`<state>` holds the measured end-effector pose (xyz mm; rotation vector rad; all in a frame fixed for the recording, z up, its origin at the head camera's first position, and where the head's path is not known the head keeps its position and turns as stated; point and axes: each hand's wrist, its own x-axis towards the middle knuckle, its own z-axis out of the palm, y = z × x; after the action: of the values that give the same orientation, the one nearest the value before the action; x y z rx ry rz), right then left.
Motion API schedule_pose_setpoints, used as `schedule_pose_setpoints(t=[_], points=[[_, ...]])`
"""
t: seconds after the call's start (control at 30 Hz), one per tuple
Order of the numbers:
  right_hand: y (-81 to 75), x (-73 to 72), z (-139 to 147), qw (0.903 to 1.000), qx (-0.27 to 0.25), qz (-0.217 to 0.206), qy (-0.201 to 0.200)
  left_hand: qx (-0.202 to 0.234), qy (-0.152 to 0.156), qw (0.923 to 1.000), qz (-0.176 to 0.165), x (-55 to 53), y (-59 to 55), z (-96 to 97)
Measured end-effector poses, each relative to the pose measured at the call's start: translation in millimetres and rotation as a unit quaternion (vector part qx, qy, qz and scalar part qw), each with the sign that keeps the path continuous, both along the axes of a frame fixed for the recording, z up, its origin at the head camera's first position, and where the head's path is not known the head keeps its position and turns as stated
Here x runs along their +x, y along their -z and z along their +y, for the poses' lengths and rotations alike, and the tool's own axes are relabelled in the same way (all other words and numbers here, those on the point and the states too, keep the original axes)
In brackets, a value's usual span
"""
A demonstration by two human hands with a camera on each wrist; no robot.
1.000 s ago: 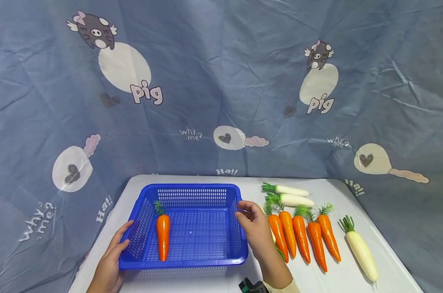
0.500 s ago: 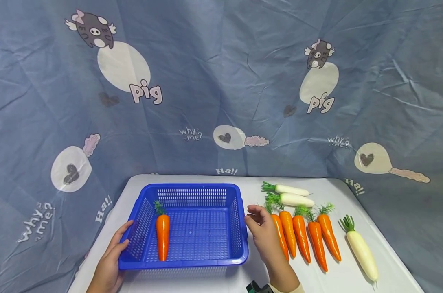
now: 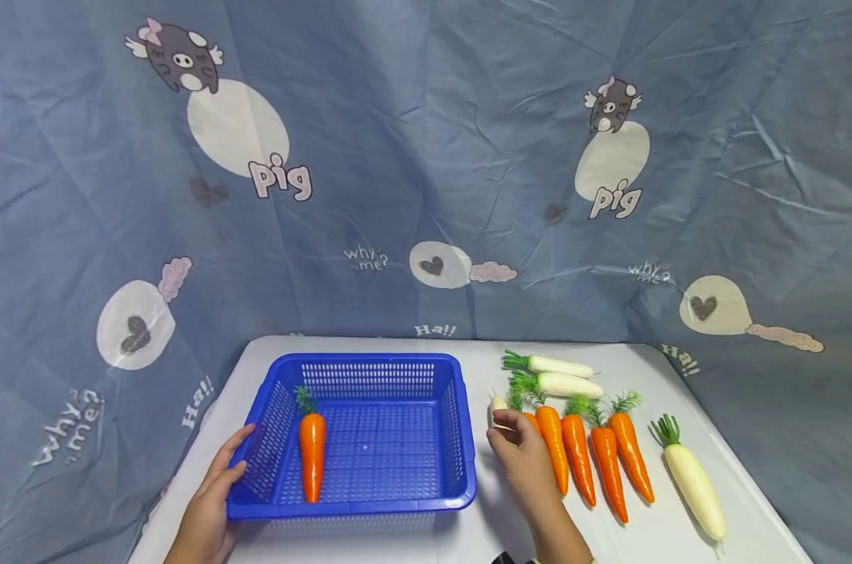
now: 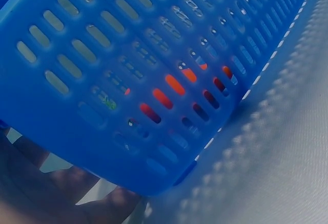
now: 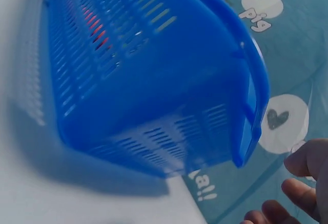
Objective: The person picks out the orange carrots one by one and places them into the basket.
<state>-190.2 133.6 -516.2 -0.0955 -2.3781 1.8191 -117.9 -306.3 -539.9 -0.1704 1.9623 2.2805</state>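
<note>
The basket (image 3: 362, 507) is accessible from above, right of the single carrot (image 3: 313, 454). The carrot row (image 3: 579, 450) obstructs low rightward travel of the right hand (image 3: 526, 460).

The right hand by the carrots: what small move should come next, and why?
Perhaps close the right hand around the partly hidden white radish: the hand seems to hold nothing, that radish is right by it, and the left hand rests against the blue basket.

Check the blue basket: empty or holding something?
Not empty: the head view shows one orange carrot lying inside the blue basket, toward its left side. No other item shows inside.
</note>
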Motion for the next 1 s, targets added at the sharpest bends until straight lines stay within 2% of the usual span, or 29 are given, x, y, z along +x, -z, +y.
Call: schedule_pose_setpoints(t=[0.2, 0.37, 0.57, 0.8, 1.0], points=[[7.6, 2.7, 9.3, 0.9997, -0.002, -0.020, 0.014, -0.026, -0.010, 0.9996, -0.009, -1.0, -6.7, 1.4], [12.5, 4.1, 22.5, 0.9990, 0.017, -0.026, 0.032, -0.027, -0.013, 0.9995, -0.007, -0.3, -4.5, 2.6], [7.7, 7.9, 36.0, 0.9989, 0.002, -0.032, 0.034, -0.011, -0.009, 0.9999, -0.008, 0.4, -0.8, 3.7], [3.0, 9.7, 52.1, 0.9953, -0.045, -0.060, 0.061, -0.005, -0.003, 0.9999, 0.009, -1.7, 1.1, 4.2], [5.2, 7.8, 63.5, 0.9946, -0.040, -0.064, 0.072, -0.004, -0.003, 1.0000, 0.007, 0.9, 0.5, 1.3]])
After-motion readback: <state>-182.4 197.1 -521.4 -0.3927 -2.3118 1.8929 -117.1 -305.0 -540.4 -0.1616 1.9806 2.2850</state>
